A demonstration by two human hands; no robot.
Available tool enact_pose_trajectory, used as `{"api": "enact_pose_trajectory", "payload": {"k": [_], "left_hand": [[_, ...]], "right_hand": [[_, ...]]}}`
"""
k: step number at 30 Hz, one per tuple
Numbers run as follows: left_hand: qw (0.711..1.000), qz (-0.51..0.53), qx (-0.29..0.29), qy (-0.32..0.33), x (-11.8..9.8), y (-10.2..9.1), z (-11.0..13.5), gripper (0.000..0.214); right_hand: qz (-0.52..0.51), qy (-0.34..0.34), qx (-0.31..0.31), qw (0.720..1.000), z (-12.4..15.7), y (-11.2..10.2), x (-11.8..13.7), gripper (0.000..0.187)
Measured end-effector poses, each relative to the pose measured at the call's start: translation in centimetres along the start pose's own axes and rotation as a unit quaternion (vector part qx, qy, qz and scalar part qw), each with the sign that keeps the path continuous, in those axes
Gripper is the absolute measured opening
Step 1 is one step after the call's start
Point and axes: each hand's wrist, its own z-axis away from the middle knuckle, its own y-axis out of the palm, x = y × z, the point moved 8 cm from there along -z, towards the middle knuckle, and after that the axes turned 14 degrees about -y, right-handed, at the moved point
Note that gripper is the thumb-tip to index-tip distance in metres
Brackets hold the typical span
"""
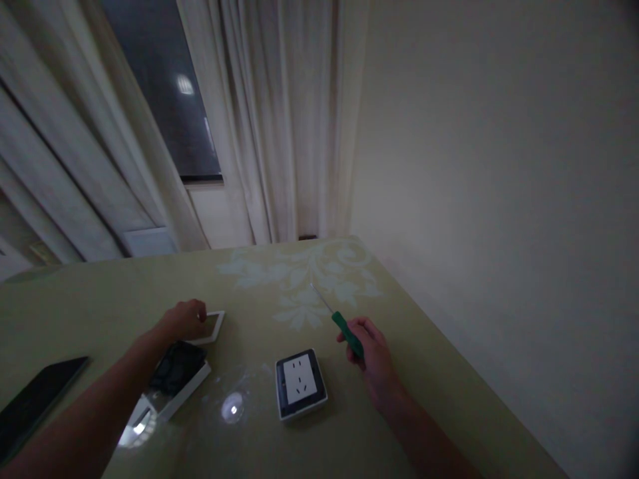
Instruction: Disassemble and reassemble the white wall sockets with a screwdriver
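My right hand [369,349] is wrapped around the green handle of a screwdriver [344,329], whose thin metal shaft points away to the upper left. Left of that hand, a wall socket [301,379] lies face up, a white panel with slots inside a dark surround and white base. My left hand [182,320] is at a flat white rectangular frame [218,327], covering its left side. Its fingers are curled downward, and what they grip, if anything, is hidden. Under my left forearm is an open white box [187,392] with a dark object [178,367] in it.
A dark flat device [42,399] lies at the table's left. The glossy green table [249,452] has a pale floral pattern and light reflections. A plain wall [489,199] borders its right edge; curtains [294,120] and a dark window [164,80] stand behind.
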Motion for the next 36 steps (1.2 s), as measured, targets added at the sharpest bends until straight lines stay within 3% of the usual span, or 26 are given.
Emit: {"api": "enact_pose_trajectory", "payload": {"k": [5,8,10,12,15,19,26,36], "left_hand": [[1.0,-0.015,0.025,-0.009,-1.8,-2.5,1.5,0.027],[0.998,0.037,0.008,0.043,-5.1,-4.8,3.6,0.014],[0.99,0.1,0.005,0.1,-8.1,-5.6,6.1,0.017],[0.974,0.16,0.02,0.16,-11.3,-5.4,9.2,0.019],[0.945,0.224,0.052,0.231,-15.6,-3.5,14.0,0.013],[0.91,0.283,0.105,0.285,-19.0,-0.6,18.3,0.019],[0.897,0.302,0.13,0.297,-19.8,1.6,19.7,0.013],[0.902,0.212,0.078,0.369,-20.5,1.8,21.3,0.023]], "right_hand": [[0.002,-0.002,-0.001,1.0,0.0,0.0,0.0,0.044],[0.005,0.001,0.0,1.0,0.1,0.0,0.0,0.043],[0.007,0.002,-0.002,1.0,0.0,0.0,-0.1,0.042],[0.01,0.003,-0.004,1.0,0.0,-0.1,-0.2,0.042],[0.016,0.006,-0.006,1.0,-0.1,-0.3,-0.3,0.04],[0.02,0.008,-0.005,1.0,-0.1,-0.3,-0.4,0.039],[0.017,0.0,-0.006,1.0,-0.1,-0.3,-0.4,0.043],[0.015,-0.001,-0.006,1.0,-0.2,-0.3,-0.5,0.044]]}}
